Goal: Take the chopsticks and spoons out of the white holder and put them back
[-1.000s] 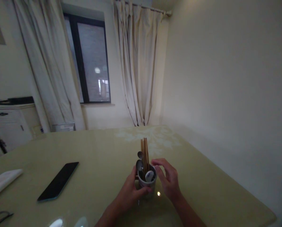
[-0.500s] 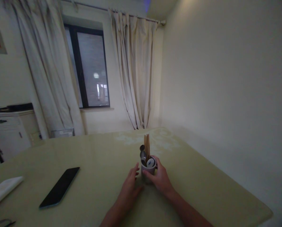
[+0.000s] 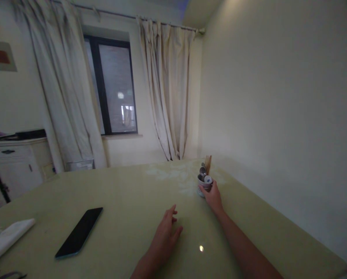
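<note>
My right hand (image 3: 214, 197) is wrapped round a mug (image 3: 201, 190) near the far right part of the table (image 3: 127, 193). Upright in the mug stand several chopsticks (image 3: 208, 164), metal spoons (image 3: 202, 170) and a white piece with a dark mark (image 3: 208, 179), which may be a ceramic spoon. The mug's right side is hidden by my fingers. My left hand (image 3: 167, 232) is apart from the mug, nearer to me, over the table, with its fingers and thumb apart and nothing in them.
A black phone or tablet (image 3: 79, 232) lies on the table's left side. Left of it are a white flat object (image 3: 9, 238) and part of a pair of glasses (image 3: 7, 274) at the frame edge. A wall (image 3: 278, 116) runs along the right, and a white cabinet (image 3: 16, 159) stands far left.
The mug with the chopsticks and spoons has moved away from me and to the right, in my right hand. My left hand, earlier beside the mug, is now well apart from it.
</note>
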`<state>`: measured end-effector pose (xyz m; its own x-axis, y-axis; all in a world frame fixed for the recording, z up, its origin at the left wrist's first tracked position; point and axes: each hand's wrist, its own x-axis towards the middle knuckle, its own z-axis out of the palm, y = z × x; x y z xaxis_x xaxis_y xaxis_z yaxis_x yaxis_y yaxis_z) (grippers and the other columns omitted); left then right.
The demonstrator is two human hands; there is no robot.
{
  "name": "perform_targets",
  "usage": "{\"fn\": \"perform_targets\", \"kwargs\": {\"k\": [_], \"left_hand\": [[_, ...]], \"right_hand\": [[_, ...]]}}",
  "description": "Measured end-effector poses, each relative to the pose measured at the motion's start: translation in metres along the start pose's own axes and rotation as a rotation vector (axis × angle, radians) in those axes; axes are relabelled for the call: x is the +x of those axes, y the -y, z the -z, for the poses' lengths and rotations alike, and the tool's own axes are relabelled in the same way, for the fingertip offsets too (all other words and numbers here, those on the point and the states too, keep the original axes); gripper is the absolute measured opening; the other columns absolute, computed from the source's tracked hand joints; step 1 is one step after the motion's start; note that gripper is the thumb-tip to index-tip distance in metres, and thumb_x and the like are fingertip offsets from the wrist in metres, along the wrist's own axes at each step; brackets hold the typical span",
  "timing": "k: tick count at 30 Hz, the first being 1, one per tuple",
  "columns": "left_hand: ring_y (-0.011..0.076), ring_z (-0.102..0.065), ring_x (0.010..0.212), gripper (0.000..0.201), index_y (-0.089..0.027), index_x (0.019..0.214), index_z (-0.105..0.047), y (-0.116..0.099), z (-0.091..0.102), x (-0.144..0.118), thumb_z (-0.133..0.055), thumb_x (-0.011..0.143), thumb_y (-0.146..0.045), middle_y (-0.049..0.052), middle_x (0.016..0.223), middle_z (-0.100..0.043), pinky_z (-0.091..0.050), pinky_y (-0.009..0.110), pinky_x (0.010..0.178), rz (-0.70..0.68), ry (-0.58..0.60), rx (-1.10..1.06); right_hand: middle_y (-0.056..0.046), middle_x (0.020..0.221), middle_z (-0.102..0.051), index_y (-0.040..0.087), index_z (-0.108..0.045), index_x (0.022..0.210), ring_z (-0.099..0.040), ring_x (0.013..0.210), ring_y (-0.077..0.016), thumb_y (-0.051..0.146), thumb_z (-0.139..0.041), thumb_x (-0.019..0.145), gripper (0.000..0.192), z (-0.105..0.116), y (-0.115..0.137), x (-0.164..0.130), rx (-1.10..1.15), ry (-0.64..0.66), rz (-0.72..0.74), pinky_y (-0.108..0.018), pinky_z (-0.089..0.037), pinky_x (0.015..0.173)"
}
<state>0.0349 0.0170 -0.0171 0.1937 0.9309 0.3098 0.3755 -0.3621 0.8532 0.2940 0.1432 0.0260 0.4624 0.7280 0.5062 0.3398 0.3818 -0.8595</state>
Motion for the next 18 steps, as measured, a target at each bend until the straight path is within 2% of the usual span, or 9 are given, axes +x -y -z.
{"fn": "perform_targets", "kwargs": {"k": [2,4,6,8,10,11,14,16,18], "left_hand": [[0.0255,-0.065,0.114,0.067,-0.023,0.155,-0.042,-0.002,0.001,-0.001,-0.062,0.091,-0.030,0.015,0.141,-0.061,-0.052,0.048,0.109,-0.005,-0.005,0.006],[0.0255,-0.066,0.115,0.064,-0.023,0.154,-0.044,-0.005,0.003,-0.001,-0.061,0.093,-0.031,0.015,0.139,-0.062,-0.053,0.048,0.108,-0.006,-0.010,0.010],[0.0259,-0.066,0.115,0.061,-0.022,0.152,-0.046,-0.009,0.006,-0.001,-0.061,0.093,-0.032,0.015,0.138,-0.063,-0.053,0.048,0.107,-0.007,-0.006,0.016],[0.0266,-0.067,0.116,0.059,-0.021,0.150,-0.049,-0.012,0.008,-0.002,-0.062,0.093,-0.032,0.016,0.138,-0.064,-0.054,0.049,0.107,-0.019,0.004,0.028],[0.0279,-0.067,0.120,0.057,-0.023,0.149,-0.052,-0.011,0.008,-0.003,-0.062,0.094,-0.031,0.015,0.141,-0.065,-0.053,0.050,0.109,-0.051,0.018,0.052],[0.0287,-0.066,0.123,0.055,-0.025,0.148,-0.054,-0.008,0.007,-0.004,-0.062,0.093,-0.030,0.014,0.141,-0.066,-0.053,0.049,0.110,-0.079,0.030,0.073],[0.0322,-0.068,0.122,0.044,-0.030,0.133,-0.069,0.010,0.002,-0.008,-0.064,0.089,-0.029,0.011,0.133,-0.073,-0.054,0.048,0.110,-0.161,0.068,0.179],[0.0337,-0.070,0.116,0.038,-0.031,0.122,-0.076,0.024,-0.001,-0.010,-0.065,0.087,-0.029,0.010,0.125,-0.077,-0.056,0.048,0.108,-0.182,0.068,0.249],[0.0334,-0.071,0.114,0.038,-0.031,0.122,-0.077,0.034,-0.003,-0.011,-0.064,0.086,-0.028,0.010,0.122,-0.079,-0.056,0.049,0.108,-0.200,0.076,0.291]], "right_hand": [[-0.020,0.117,-0.077,0.016,-0.064,0.117,-0.072,0.109,-0.0401,0.062,-0.089,0.052,0.084,0.003,0.001,-0.002,-0.023,-0.051,-0.008,-0.057,-0.053,0.097],[-0.027,0.138,-0.067,0.014,-0.061,0.128,-0.058,0.132,-0.0480,0.064,-0.092,0.048,0.099,0.008,0.006,-0.005,-0.049,-0.143,0.008,-0.067,-0.038,0.111],[-0.028,0.154,-0.055,0.015,-0.056,0.140,-0.043,0.146,-0.0487,0.065,-0.090,0.058,0.102,0.012,0.019,-0.013,-0.055,-0.205,0.101,-0.067,-0.026,0.120],[-0.026,0.159,-0.051,0.016,-0.052,0.148,-0.040,0.150,-0.0446,0.061,-0.080,0.078,0.087,0.010,0.036,-0.028,-0.050,-0.154,0.269,-0.062,-0.025,0.123],[-0.020,0.160,-0.051,0.017,-0.048,0.154,-0.043,0.150,-0.0396,0.056,-0.066,0.093,0.075,0.001,0.054,-0.052,-0.069,0.046,0.413,-0.060,-0.027,0.124],[-0.018,0.158,-0.055,0.018,-0.051,0.153,-0.046,0.148,-0.0371,0.056,-0.060,0.097,0.067,-0.006,0.063,-0.066,-0.074,0.218,0.467,-0.058,-0.030,0.123],[-0.013,0.126,-0.078,0.020,-0.072,0.133,-0.070,0.117,-0.0306,0.063,-0.060,0.094,0.059,-0.030,0.080,-0.105,-0.084,1.028,0.611,-0.042,-0.050,0.106],[-0.009,0.110,-0.083,0.023,-0.079,0.120,-0.075,0.100,-0.0269,0.062,-0.061,0.095,0.050,-0.041,0.085,-0.122,-0.170,1.213,0.559,-0.036,-0.053,0.094],[-0.008,0.109,-0.083,0.024,-0.081,0.116,-0.075,0.099,-0.0258,0.061,-0.064,0.094,0.047,-0.045,0.086,-0.128,-0.220,1.244,0.525,-0.032,-0.052,0.089]]}}
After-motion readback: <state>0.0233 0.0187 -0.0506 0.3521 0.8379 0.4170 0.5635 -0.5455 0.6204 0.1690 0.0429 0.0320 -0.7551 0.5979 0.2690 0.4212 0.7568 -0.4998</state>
